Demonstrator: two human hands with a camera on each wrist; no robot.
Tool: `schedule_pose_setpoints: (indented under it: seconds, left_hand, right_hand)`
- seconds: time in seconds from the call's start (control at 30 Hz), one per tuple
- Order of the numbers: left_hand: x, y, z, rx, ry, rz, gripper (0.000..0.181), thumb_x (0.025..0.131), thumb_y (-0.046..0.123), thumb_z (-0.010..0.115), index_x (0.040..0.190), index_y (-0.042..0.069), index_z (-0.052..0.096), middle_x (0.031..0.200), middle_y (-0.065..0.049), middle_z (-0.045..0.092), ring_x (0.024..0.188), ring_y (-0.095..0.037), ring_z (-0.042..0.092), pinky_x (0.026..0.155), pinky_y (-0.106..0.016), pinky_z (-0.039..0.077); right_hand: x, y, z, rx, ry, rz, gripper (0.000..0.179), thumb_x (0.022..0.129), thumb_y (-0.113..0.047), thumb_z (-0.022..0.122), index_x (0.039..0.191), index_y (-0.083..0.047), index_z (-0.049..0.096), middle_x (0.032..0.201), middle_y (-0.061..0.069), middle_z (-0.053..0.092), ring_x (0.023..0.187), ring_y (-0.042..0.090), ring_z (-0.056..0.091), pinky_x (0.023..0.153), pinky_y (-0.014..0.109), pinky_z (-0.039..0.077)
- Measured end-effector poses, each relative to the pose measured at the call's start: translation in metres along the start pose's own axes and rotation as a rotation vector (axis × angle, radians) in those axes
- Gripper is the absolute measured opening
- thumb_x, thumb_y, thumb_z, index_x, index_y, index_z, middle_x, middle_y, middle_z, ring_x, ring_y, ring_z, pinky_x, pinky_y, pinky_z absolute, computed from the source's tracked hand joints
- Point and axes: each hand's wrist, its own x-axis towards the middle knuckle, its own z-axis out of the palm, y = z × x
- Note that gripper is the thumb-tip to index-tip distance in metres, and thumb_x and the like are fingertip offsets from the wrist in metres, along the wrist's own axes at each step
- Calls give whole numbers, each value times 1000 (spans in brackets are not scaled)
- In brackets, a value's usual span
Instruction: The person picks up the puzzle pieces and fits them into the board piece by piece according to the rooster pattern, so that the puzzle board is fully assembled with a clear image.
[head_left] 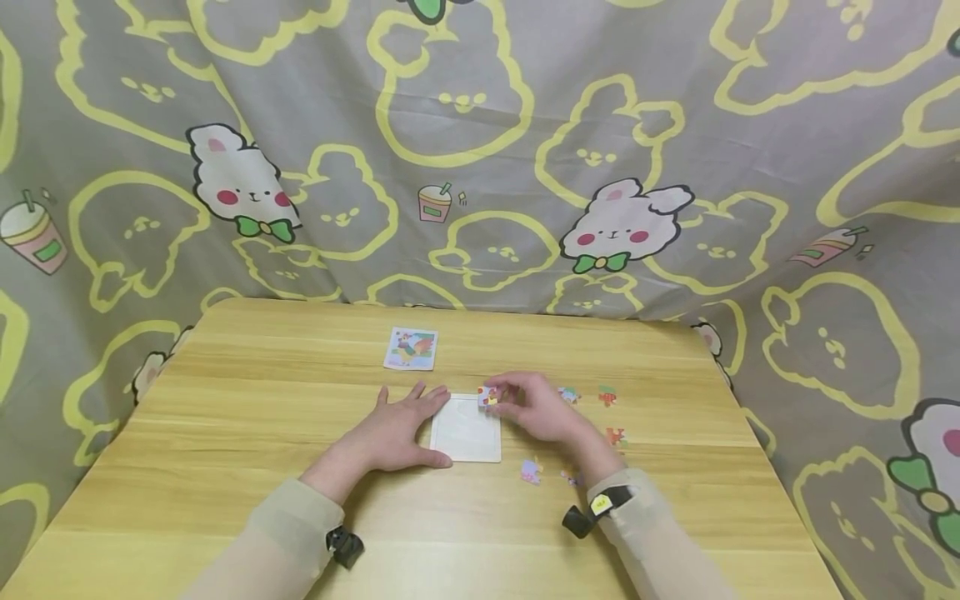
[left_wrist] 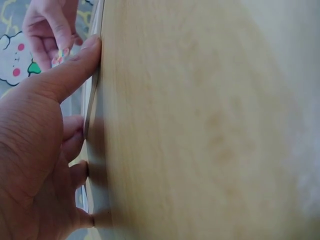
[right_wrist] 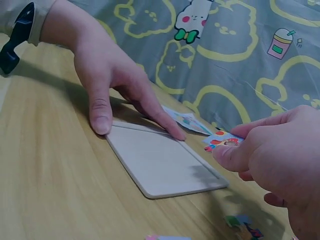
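Note:
A square white puzzle tray (head_left: pixel 467 435) with a low raised rim lies flat on the table, with bare board inside. My left hand (head_left: pixel 396 428) rests at its left side, fingers spread, thumb at the near left corner and index finger by the far edge. Between thumb and fingers, my right hand (head_left: pixel 542 408) pinches a colourful puzzle piece (right_wrist: pixel 225 141) with red and yellow patches. The piece is over the tray's far right corner in the head view, and its shadow falls on the board in the right wrist view.
A printed picture card (head_left: pixel 411 348) showing a bird lies beyond the tray. Several loose puzzle pieces are scattered to the right, among them a red one (head_left: pixel 616 437) and a purple one (head_left: pixel 530 472). A patterned curtain (head_left: pixel 480 167) encloses the wooden table (head_left: pixel 247 433).

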Motion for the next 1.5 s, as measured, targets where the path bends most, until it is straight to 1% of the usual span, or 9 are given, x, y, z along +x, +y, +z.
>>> schedule_pose_setpoints:
  seconds: [0.13, 0.43, 0.57, 0.67, 0.83, 0.97, 1.13, 1.3, 1.5]
  left_hand:
    - [-1, -1, 0, 0, 5, -13, 110, 80, 74, 78, 165, 16, 39, 171, 2, 33, 159, -31, 19, 116, -80, 6]
    - [-1, 0, 4, -19, 10, -3, 114, 80, 76, 77, 166, 14, 37, 171, 0, 33, 159, -32, 20, 117, -79, 5]
    - [-1, -1, 4, -11, 25, -2, 114, 79, 76, 78, 166, 14, 37, 170, 0, 35, 159, -31, 21, 117, -79, 6]
    - [-2, -1, 3, -9, 31, 4, 115, 79, 75, 78, 166, 13, 36, 170, -1, 35, 159, -32, 22, 116, -80, 7]
    - [-2, -1, 2, -6, 33, 11, 116, 79, 76, 78, 167, 13, 35, 170, -1, 35, 158, -32, 22, 115, -81, 7]
    - [-1, -1, 2, 1, 32, 10, 116, 79, 76, 78, 167, 13, 34, 170, -1, 35, 158, -32, 22, 115, -81, 7]
    - [0, -1, 3, 14, 23, 4, 116, 80, 76, 77, 167, 13, 34, 170, 0, 34, 158, -31, 22, 116, -81, 7]
    - [0, -1, 3, 15, 28, 8, 116, 80, 75, 78, 167, 13, 34, 170, -1, 35, 158, -32, 23, 115, -81, 8]
    - [0, -2, 3, 20, 29, 13, 114, 81, 75, 77, 167, 13, 35, 170, -1, 35, 158, -33, 24, 115, -82, 8]
  right_hand:
    - [5, -3, 6, -4, -7, -17, 40, 95, -4, 78, 134, -2, 70, 100, -2, 70, 85, 17, 64, 75, 32, 56]
    - [12, -4, 18, -17, -20, 13, 36, 94, -8, 81, 129, -5, 72, 95, -5, 68, 79, 16, 61, 70, 30, 52]
    - [16, -7, 22, -43, -24, 1, 36, 94, -13, 83, 128, -7, 74, 97, -5, 69, 81, 16, 61, 72, 32, 53]
    - [19, -8, 26, -86, -22, -15, 36, 93, -17, 84, 127, -8, 75, 101, -3, 69, 84, 19, 60, 78, 35, 48]
    - [24, -8, 35, -153, -31, -19, 37, 94, -23, 83, 128, -11, 76, 107, -4, 69, 92, 18, 58, 92, 43, 35]
    - [26, -9, 41, -181, -34, -25, 37, 94, -24, 82, 128, -11, 75, 109, -4, 68, 98, 16, 60, 98, 49, 26]
    - [26, -11, 48, -250, -31, -34, 37, 97, -27, 79, 130, -11, 75, 111, -5, 65, 107, 15, 60, 97, 50, 23]
    - [26, -13, 51, -297, -24, -42, 40, 99, -30, 77, 134, -12, 74, 111, -4, 62, 107, 16, 58, 94, 49, 24]
    - [26, -11, 53, -310, -14, -39, 41, 100, -30, 77, 135, -11, 73, 113, -4, 60, 107, 15, 56, 93, 47, 24]
